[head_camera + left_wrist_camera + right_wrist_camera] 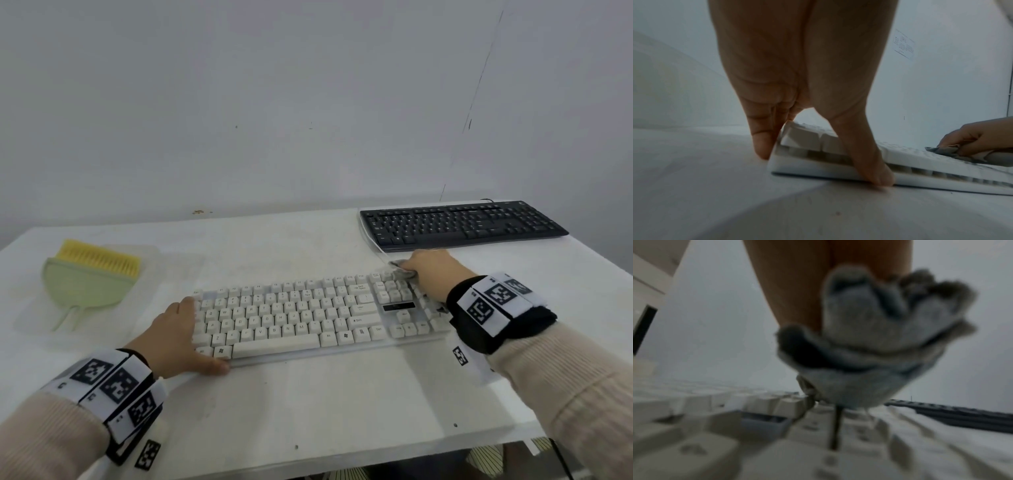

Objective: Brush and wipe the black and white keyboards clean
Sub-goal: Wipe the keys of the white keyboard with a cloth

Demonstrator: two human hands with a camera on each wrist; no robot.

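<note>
While I am watching the head feed, I am counting two keyboards, one cloth, one brush, one dustpan, two hands. The white keyboard [301, 317] is lying flat near the front middle of the white table [308, 411]. The black keyboard [460, 222] is sitting well apart from it at the far right, against the wall [274, 102].

The left hand [180, 337] is bracing the white keyboard's left end: fingers straight along the side edge, thumb [865, 160] lying along the front edge, both touching the case. The right hand [433, 274] is curling round a bunched grey cloth [879, 344] and pressing it onto the keys at the far right corner of the white keyboard; the right wrist view is blurring badly, so I cannot tell which keys.

One yellow-bristled brush [102, 262] is resting in one pale green dustpan [82, 286] on a clear tray [30, 318] at far left, untouched. Both wrists are wearing marker bands; I am seeing two loose marker tags on the tabletop. The table is looking scuffed and speckled, the wall plain grey-white with a thin dark crack at right.
</note>
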